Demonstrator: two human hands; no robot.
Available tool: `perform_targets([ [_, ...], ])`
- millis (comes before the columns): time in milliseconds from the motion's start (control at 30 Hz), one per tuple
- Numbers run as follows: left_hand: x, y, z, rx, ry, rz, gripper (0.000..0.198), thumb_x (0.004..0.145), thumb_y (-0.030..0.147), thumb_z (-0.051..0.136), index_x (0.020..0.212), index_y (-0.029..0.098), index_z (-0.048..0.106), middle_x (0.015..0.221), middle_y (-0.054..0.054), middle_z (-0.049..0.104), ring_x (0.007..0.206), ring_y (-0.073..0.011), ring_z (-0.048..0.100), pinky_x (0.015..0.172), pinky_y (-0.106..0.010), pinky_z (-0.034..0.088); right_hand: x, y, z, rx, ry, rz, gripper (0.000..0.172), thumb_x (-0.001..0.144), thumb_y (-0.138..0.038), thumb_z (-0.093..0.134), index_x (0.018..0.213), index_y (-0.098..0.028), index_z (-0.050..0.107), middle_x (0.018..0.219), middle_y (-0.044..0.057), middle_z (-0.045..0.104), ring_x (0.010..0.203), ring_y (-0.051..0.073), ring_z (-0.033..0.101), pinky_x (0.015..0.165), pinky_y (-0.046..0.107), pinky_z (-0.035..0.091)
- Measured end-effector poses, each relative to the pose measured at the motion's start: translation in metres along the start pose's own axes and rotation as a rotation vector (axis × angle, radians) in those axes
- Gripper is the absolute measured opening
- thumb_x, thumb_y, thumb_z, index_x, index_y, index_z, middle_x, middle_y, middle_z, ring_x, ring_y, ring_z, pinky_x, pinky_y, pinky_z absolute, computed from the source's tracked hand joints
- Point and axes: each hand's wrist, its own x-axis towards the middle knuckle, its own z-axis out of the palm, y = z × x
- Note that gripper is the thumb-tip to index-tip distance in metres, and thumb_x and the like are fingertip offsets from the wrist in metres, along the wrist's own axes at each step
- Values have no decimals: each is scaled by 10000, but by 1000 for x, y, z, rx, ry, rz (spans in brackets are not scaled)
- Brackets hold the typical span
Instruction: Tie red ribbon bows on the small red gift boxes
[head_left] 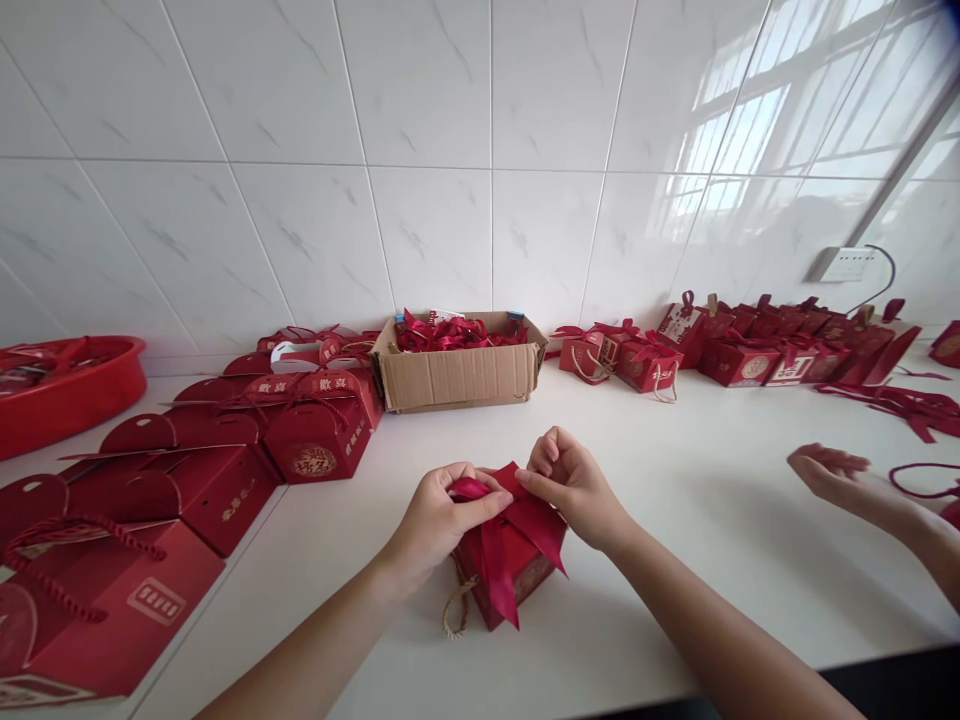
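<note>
A small red gift box stands on the white table in front of me. A shiny dark red ribbon lies across its top, with two loose tails hanging over the near and right sides. My left hand pinches the ribbon between thumb and fingers at the box's top left. Across from it, my right hand is closed, thumb against forefinger, on a red ribbon end at the top right. A twisted tan cord dangles from the box's left side. My fingers partly hide the knot area.
A cardboard box of red ribbons stands against the tiled wall. Red gift boxes line the left, with a red basin behind. More tied boxes and loose ribbons lie right. Another person's hand reaches in at right.
</note>
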Motion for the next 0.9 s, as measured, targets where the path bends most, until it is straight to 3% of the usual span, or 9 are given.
perform_targets([
  [233,1,-2,-1,23,-17,-7,214,649,306,766,685,153,620,663,14,618,578,-99,546,538,-202,426,2,-1,-6,-46,-12,0,384,751,-257,690,710,-218,311,665,-71,349,561,76,314,499,228,256],
  [467,4,-6,-5,84,-57,16,229,661,317,751,705,138,615,963,-66,666,687,-133,604,596,-231,465,3,-4,-15,-129,-21,-48,370,755,-228,680,699,-215,314,673,-67,346,571,78,324,515,234,280],
  [633,4,-6,-8,117,-56,30,243,665,336,750,721,142,614,962,-65,662,717,-144,604,631,-243,466,3,-4,-19,-205,-23,-81,354,767,-254,675,698,-215,330,680,-63,363,571,81,331,517,236,291],
  [800,2,-4,-12,113,-63,69,265,708,382,715,697,154,581,801,-30,646,690,-138,577,599,-233,431,4,-12,-25,-294,-70,64,303,783,-399,661,838,-223,420,771,-41,439,593,81,398,545,241,329],
  [900,1,-3,-12,85,-73,96,301,747,401,673,630,164,528,773,-23,651,694,-144,583,583,-230,416,4,-19,-29,-432,-117,191,328,863,-528,493,838,-204,454,737,-30,458,592,87,401,568,255,330],
])
